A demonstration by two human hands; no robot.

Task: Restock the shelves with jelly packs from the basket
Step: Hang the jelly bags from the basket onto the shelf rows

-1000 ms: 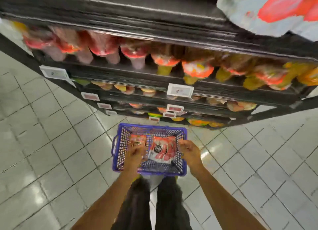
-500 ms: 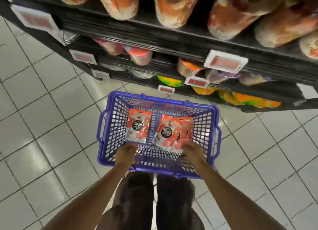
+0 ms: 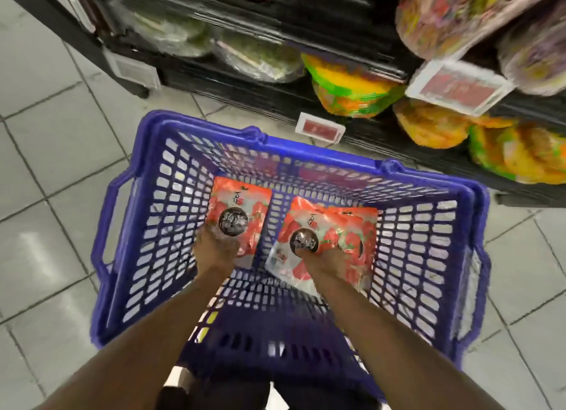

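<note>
Red-and-white film lies under both hands inside the basket. The left hand [image 3: 216,247] rests on the near end of the left jelly pack [image 3: 242,209], its fingers reaching the round black logo. Blur hides whether they curl round the edge, so I cannot tell if it grips. The right hand [image 3: 326,262] sits on the near half of the top right jelly pack [image 3: 301,225], fingertips at its black logo, and again I cannot tell whether it pinches or only touches. That pack overlaps a lower right jelly pack [image 3: 360,232], which pokes out to the right from beneath it. All 3 packs lie flat on the bottom of the blue plastic basket [image 3: 337,156], the left one apart from the other 2, with a strip of lattice between them. The basket stands on grey floor tiles [image 3: 46,140], its far rim near the foot of the black shelves [image 3: 275,81]. Low on the shelves, from left to right, sit clear packs with green contents [image 3: 257,57], a yellow and green bag [image 3: 352,87] and orange bags [image 3: 428,124]. Pink speckled bags [image 3: 453,14] fill the far right above them. A small red price label [image 3: 320,130] hangs below the yellow and green bag, and a larger red price label [image 3: 456,87] hangs to its right.
</note>
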